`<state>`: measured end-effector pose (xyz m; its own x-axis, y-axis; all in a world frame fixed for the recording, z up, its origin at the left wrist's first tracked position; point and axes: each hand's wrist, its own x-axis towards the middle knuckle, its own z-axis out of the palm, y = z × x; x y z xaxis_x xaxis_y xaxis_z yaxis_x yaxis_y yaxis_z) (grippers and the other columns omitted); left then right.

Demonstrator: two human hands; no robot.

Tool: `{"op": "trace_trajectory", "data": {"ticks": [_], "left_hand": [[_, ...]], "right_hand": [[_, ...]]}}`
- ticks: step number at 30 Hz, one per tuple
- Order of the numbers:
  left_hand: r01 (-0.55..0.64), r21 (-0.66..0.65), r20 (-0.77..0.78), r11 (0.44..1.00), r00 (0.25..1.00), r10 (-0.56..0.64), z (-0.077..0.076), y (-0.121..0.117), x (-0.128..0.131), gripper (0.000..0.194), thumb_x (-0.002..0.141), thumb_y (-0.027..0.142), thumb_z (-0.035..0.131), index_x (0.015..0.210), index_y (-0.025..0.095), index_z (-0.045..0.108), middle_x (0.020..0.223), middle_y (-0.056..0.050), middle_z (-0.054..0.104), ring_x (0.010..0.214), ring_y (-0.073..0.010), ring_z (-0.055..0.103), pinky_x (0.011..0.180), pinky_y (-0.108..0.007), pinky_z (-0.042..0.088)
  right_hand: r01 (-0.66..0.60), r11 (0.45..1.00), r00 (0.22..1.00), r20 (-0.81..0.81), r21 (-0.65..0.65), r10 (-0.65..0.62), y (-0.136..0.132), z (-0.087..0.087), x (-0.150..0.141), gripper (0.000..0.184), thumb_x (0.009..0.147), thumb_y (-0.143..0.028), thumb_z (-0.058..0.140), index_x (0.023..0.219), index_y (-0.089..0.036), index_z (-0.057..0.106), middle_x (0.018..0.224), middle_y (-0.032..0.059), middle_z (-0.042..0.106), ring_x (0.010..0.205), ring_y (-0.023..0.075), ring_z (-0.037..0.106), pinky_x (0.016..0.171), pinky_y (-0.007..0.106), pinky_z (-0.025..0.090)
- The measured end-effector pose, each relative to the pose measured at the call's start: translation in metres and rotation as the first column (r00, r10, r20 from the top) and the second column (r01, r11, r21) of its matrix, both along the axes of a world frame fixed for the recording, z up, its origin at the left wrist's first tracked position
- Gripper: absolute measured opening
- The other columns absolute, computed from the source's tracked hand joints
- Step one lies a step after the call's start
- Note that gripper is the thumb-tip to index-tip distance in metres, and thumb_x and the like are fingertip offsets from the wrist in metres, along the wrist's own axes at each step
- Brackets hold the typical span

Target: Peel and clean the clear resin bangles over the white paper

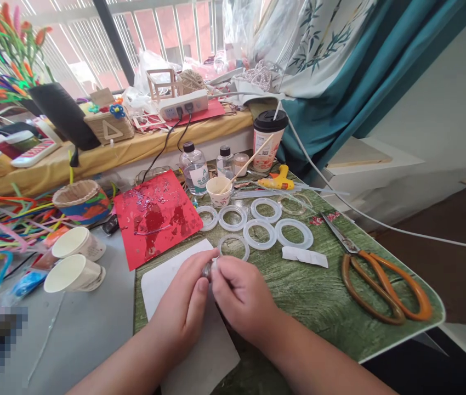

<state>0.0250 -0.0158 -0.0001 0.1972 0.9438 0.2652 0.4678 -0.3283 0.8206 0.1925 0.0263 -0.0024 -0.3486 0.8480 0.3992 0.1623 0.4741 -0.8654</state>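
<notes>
Well, a small silvery piece [207, 270] sits pinched between both hands, above a white card [163, 280] at the near side of the table. The left hand [179, 299] and the right hand [241, 299] bring their grips together on it, hiding most of it, and what it is exactly is too small to tell. It looks hard, light and slick, so it could easily slip, and a firm fingertip pinch at its edges seems the safest hold.

Just beyond the hands, clear plastic rings [244, 233] lie in loose rows on a green wood-grain mat [319, 296]. Orange-handled scissors [401, 291] lie to the right. Farther off are a yellow glue gun [282, 178] and a paper cup [219, 197] holding a wooden stick. To the left, a sheet of red paper [154, 216] carries glossy smears, and tangled pipe cleaners [6, 230] spread beyond it. At the far side, a yellow cloth [93, 156] covers a window ledge, with a power strip [183, 104] above it and a teal curtain [319, 126] hanging to the right.
</notes>
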Motion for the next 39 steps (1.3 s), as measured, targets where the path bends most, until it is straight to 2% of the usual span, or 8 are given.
{"op": "trace_trajectory", "data": {"ticks": [2, 13, 17, 20, 25, 29, 33, 39], "left_hand": [[-0.007, -0.015, 0.003, 1.0, 1.0, 0.007, -0.001, 0.0008, -0.0004, 0.043, 0.113, 0.03, 0.04, 0.152, 0.027, 0.056, 0.152, -0.011, 0.064, 0.14, -0.0281, 0.06, 0.119, -0.047, 0.047], [0.008, 0.06, 0.001, 0.998, 1.0, -0.008, -0.0002, -0.0007, -0.0009, 0.046, 0.112, 0.026, 0.04, 0.156, 0.033, 0.052, 0.158, -0.006, 0.06, 0.145, -0.0268, 0.055, 0.121, -0.043, 0.045], [0.015, 0.047, 0.018, 0.999, 1.0, -0.016, 0.0012, -0.0008, -0.0002, 0.045, 0.112, 0.026, 0.039, 0.156, 0.031, 0.052, 0.156, -0.007, 0.061, 0.143, -0.0265, 0.057, 0.119, -0.043, 0.047], [0.014, 0.064, 0.027, 0.998, 1.0, -0.016, 0.0009, -0.0011, -0.0007, 0.046, 0.113, 0.026, 0.04, 0.157, 0.033, 0.051, 0.159, -0.005, 0.059, 0.146, -0.0253, 0.055, 0.121, -0.042, 0.045], [-0.013, -0.004, 0.029, 1.0, 0.999, 0.014, 0.0, -0.0007, -0.0015, 0.043, 0.113, 0.027, 0.039, 0.152, 0.032, 0.057, 0.153, -0.003, 0.065, 0.139, -0.0224, 0.061, 0.119, -0.038, 0.047], [-0.062, -0.026, 0.005, 0.998, 0.998, 0.062, -0.0006, 0.0013, -0.0022, 0.04, 0.113, 0.031, 0.04, 0.146, 0.028, 0.063, 0.151, -0.005, 0.067, 0.139, -0.0237, 0.061, 0.117, -0.039, 0.049], [-0.062, -0.116, 0.001, 0.991, 0.998, 0.062, -0.0012, 0.0033, -0.0021, 0.041, 0.113, 0.037, 0.039, 0.141, 0.024, 0.066, 0.147, -0.008, 0.069, 0.137, -0.0261, 0.062, 0.12, -0.044, 0.046], [-0.073, -0.169, -0.012, 0.983, 0.997, 0.072, -0.0005, 0.004, 0.001, 0.045, 0.113, 0.042, 0.037, 0.143, 0.022, 0.064, 0.15, -0.011, 0.066, 0.142, -0.0288, 0.058, 0.123, -0.047, 0.043]], "right_hand": [[-0.037, 0.999, 0.999, 0.017, 0.039, 0.036, -0.0009, 0.0002, -0.0007, 0.033, 0.099, -0.018, 0.047, 0.069, -0.023, 0.034, 0.064, -0.0039, 0.043, 0.059, 0.0133, 0.042, 0.058, 0.029, 0.032], [-0.028, 0.997, 0.999, 0.013, -0.068, 0.029, -0.0001, -0.0007, -0.0022, 0.031, 0.1, -0.019, 0.046, 0.07, -0.023, 0.039, 0.066, -0.003, 0.049, 0.06, 0.0132, 0.046, 0.057, 0.028, 0.033], [-0.053, 0.998, 0.998, -0.015, 0.013, 0.054, -0.0003, 0.0002, -0.0023, 0.03, 0.101, -0.019, 0.045, 0.071, -0.023, 0.04, 0.067, -0.0025, 0.05, 0.062, 0.0139, 0.048, 0.059, 0.028, 0.036], [-0.018, 0.998, 1.0, -0.017, -0.056, 0.017, -0.0011, 0.0003, -0.0025, 0.03, 0.101, -0.018, 0.045, 0.072, -0.023, 0.042, 0.067, -0.0027, 0.051, 0.061, 0.0134, 0.048, 0.058, 0.027, 0.036], [-0.04, 0.999, 0.999, 0.028, 0.033, 0.039, -0.0001, -0.0008, -0.0018, 0.031, 0.099, -0.019, 0.046, 0.07, -0.023, 0.036, 0.065, -0.0028, 0.047, 0.061, 0.0141, 0.045, 0.059, 0.029, 0.034], [0.047, 0.994, 0.995, 0.087, -0.098, -0.039, 0.0039, -0.003, -0.0014, 0.032, 0.1, -0.019, 0.045, 0.069, -0.023, 0.039, 0.064, -0.0024, 0.05, 0.059, 0.0136, 0.047, 0.057, 0.029, 0.031], [-0.069, 0.996, 0.993, 0.1, 0.055, 0.064, 0.0021, -0.003, -0.0012, 0.032, 0.098, -0.019, 0.047, 0.07, -0.023, 0.032, 0.065, -0.0034, 0.043, 0.06, 0.0136, 0.041, 0.059, 0.029, 0.03], [-0.004, 1.0, 0.991, 0.136, 0.021, 0.001, -0.002, -0.0022, -0.0021, 0.033, 0.099, -0.018, 0.047, 0.07, -0.024, 0.031, 0.065, -0.0032, 0.043, 0.059, 0.0138, 0.041, 0.059, 0.03, 0.028]]}}
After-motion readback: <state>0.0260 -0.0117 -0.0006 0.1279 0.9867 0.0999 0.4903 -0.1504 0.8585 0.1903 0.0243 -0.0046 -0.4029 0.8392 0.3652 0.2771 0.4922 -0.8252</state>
